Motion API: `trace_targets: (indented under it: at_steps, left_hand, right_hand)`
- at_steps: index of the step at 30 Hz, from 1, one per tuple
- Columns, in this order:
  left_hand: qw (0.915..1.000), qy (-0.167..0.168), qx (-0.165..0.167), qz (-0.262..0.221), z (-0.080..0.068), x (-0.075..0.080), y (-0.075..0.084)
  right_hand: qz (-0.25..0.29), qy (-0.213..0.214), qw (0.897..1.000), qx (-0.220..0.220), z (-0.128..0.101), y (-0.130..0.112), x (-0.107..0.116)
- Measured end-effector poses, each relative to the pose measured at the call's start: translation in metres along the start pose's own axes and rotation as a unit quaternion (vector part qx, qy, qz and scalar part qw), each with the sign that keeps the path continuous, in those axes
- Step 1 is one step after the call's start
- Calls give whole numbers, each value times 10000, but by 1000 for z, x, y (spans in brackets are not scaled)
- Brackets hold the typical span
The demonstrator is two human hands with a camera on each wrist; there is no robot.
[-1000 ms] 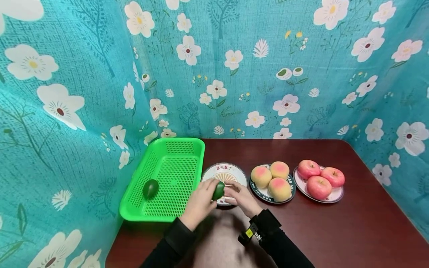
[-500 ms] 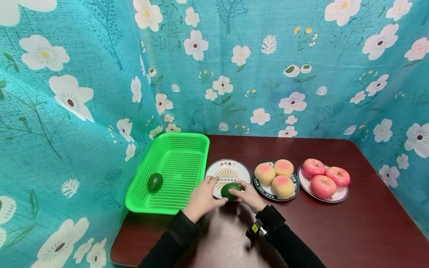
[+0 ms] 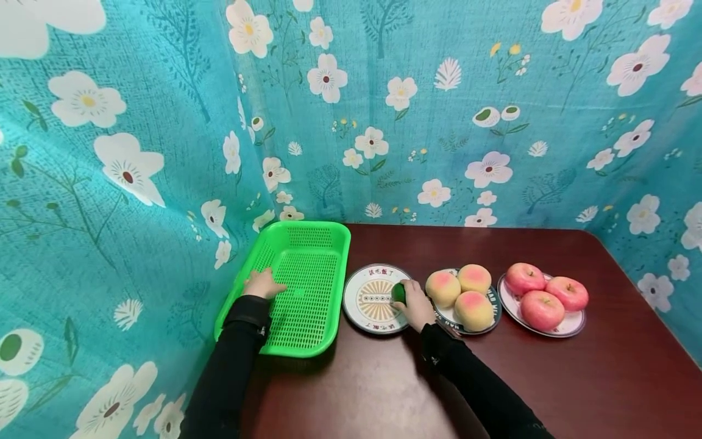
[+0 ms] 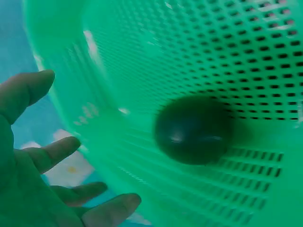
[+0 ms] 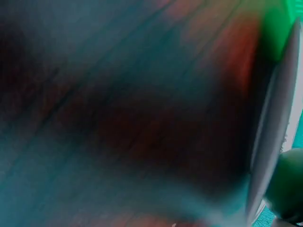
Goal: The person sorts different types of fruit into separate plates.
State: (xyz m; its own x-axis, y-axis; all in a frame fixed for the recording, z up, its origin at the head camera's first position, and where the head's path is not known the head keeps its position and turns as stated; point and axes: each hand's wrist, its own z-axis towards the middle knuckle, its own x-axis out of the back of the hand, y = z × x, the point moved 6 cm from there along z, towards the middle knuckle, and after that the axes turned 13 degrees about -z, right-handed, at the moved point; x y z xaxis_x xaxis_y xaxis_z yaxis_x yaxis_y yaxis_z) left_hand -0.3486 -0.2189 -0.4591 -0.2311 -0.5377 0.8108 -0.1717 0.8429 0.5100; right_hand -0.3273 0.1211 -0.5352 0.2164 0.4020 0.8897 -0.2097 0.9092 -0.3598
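My right hand (image 3: 415, 303) grips a dark green round fruit (image 3: 398, 293) at the right side of a white patterned plate (image 3: 368, 300). In the blurred right wrist view only the plate's edge (image 5: 272, 142) and the green fruit (image 5: 289, 187) show. My left hand (image 3: 263, 283) reaches into the green perforated basket (image 3: 329, 227) at its left wall. In the left wrist view the fingers (image 4: 52, 153) are spread and hold nothing. A second dark green fruit (image 4: 194, 130) lies on the basket floor (image 4: 227, 42) just beyond them. The head view hides that fruit behind the hand.
A plate of three peaches (image 3: 460, 292) and a plate of three red apples (image 3: 543, 296) stand to the right of the white plate on the dark wooden table (image 3: 493, 378). Floral teal curtains (image 3: 137, 152) close in the left, back and right sides.
Both hands held the green fruit together at the plate's near edge. Now the left hand has let go and moved left into the basket; the right hand has carried the fruit to the plate's right side.
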Motion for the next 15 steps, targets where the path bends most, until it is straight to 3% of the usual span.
trace_targets:
  at_steps: [6,8,10,13,15]
  left_hand:
    - [9993,0,372,-87,9,-8,-20]
    - [9992,-37,398,-18,22,-14,-36]
    - [9996,-50,273,40,49,-26,-68]
    - [9999,-64,16,122,111,-53,-135]
    - [9999,-105,-19,100,140,-65,-165]
  right_hand:
    - [-638,-29,9979,106,-7,-3,-5]
    - [-795,-47,9967,156,-9,-6,-3]
    - [-939,-57,9952,255,-11,-11,-1]
    - [-1111,-127,9932,321,-14,-17,3]
    - [-1206,-153,9921,310,-16,-19,4]
